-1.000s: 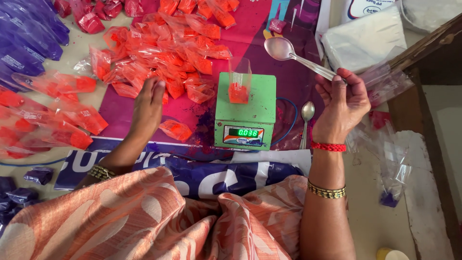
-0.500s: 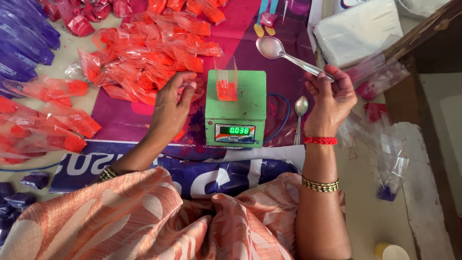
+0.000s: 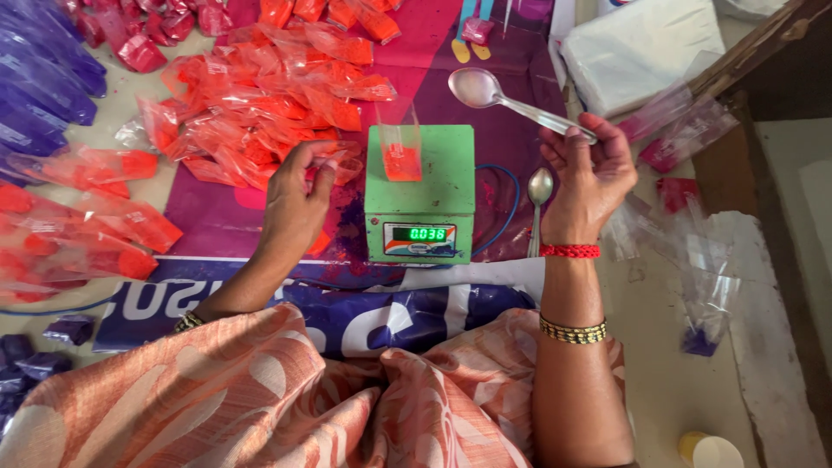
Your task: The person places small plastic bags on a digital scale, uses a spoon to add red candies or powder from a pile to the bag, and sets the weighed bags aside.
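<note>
Scale [image 3: 420, 195], green and box-shaped, sits at the centre of the worktop [image 3: 685, 381], its lit green readout facing the person. An open clear pouch [image 3: 401, 149] part-filled with orange powder stands upright on the platform.

Change since one second ago: the left hand [image 3: 295, 204] was flat on the banner at 9 o'clock of the scale; it is now raised, its fingers [image 3: 322, 165] pinched together just beside the platform's left edge, near but apart from the pouch. The right hand [image 3: 594, 173] has stayed at 3 o'clock, fingers clamped on the handle of a steel spoon [image 3: 511, 100] whose empty bowl points toward 11 o'clock. Judgement: dosing has paused and the pouch is being weighed.

Packages, largest first:
- Heap of filled orange packets [image 3: 286, 95], 11 o'clock.
- Purple packets [image 3: 39, 87], 10 o'clock.
- Printed banner [image 3: 156, 299], blue and white, 7 o'clock.
- Empty clear bags [image 3: 702, 269], 3 o'clock.
- Second spoon [image 3: 539, 195], just right of the scale.
</note>
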